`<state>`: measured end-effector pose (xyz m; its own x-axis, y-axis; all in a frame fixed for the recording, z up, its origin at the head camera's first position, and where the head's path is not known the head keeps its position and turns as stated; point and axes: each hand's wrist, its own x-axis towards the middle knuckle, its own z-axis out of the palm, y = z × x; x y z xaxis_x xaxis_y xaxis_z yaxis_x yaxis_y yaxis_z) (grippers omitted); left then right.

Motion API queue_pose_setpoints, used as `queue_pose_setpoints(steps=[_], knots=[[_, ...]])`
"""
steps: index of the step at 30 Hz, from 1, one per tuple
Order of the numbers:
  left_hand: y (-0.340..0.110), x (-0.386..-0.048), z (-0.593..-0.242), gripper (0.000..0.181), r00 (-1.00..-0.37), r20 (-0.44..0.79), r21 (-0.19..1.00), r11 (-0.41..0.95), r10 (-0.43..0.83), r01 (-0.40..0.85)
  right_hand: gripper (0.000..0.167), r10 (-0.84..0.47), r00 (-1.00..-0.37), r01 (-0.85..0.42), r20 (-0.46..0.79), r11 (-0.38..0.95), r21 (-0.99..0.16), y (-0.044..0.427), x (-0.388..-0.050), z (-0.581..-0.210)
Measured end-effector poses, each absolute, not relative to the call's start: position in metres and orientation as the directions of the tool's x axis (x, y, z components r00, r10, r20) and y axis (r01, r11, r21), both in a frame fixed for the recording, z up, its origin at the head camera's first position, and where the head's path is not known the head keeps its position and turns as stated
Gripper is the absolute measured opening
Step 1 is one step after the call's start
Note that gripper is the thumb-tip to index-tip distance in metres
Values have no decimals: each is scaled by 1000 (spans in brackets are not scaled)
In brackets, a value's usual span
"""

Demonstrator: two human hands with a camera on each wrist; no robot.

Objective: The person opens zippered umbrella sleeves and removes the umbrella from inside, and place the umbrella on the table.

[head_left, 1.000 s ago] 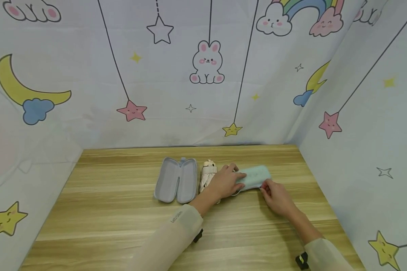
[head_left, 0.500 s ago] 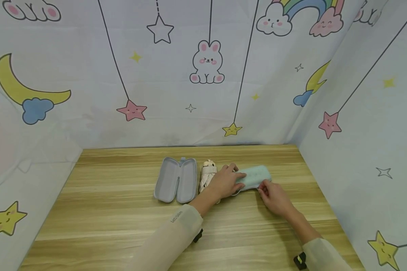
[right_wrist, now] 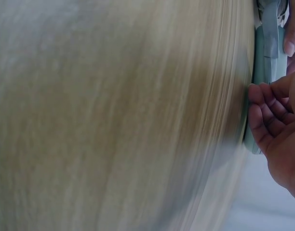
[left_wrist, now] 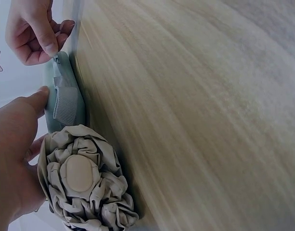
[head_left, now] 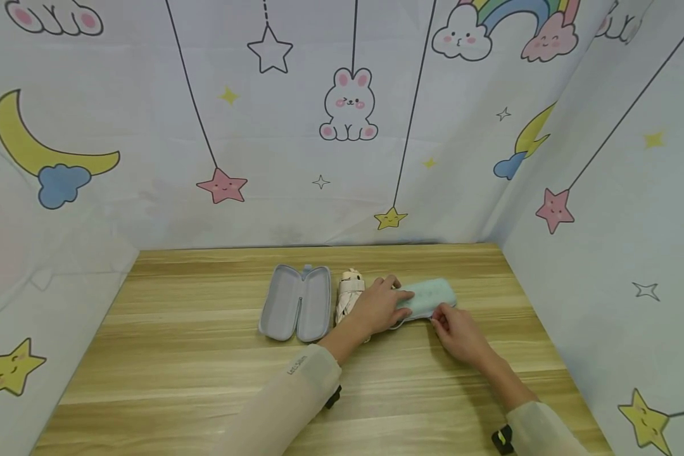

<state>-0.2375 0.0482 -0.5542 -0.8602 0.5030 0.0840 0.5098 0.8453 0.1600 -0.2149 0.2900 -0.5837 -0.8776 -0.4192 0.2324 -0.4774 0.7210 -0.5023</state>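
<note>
A mint-green zip case (head_left: 430, 296) lies on the table towards the back right, with a grey fabric strap (left_wrist: 65, 103) along its near side. My left hand (head_left: 379, 305) rests across the case's left end, fingers spread over its top. Thumb and forefinger of my right hand (head_left: 462, 330) pinch the zipper pull (left_wrist: 56, 58) at the case's near edge; the fingertips mostly cover it in the head view. A folded beige umbrella (head_left: 350, 297) lies just left of the case, partly hidden under my left wrist. Its round end (left_wrist: 80, 173) faces the left wrist camera.
An unzipped grey clamshell case (head_left: 279, 307) lies spread flat, left of the umbrella. Everything rests on a wood-grain table (head_left: 177, 354). A white curtain (head_left: 285, 126) with cartoon prints hangs behind the table and along its sides.
My right hand has slid slightly left along the case's near edge, pinching the zipper pull. The left hand, the case and the umbrella have stayed in place.
</note>
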Motion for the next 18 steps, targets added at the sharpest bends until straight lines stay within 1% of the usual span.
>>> queue_pose_setpoints(steps=[11, 18], knots=[[48, -237, -554, 49, -861, 86, 146, 848, 501, 509, 9, -438, -867, -495, 237, 705, -508, 284, -215, -586], [48, -238, -557, 48, -854, 100, 144, 842, 510, 519, 13, -450, -845, -533, 287, 685, -497, 280, -215, -588]])
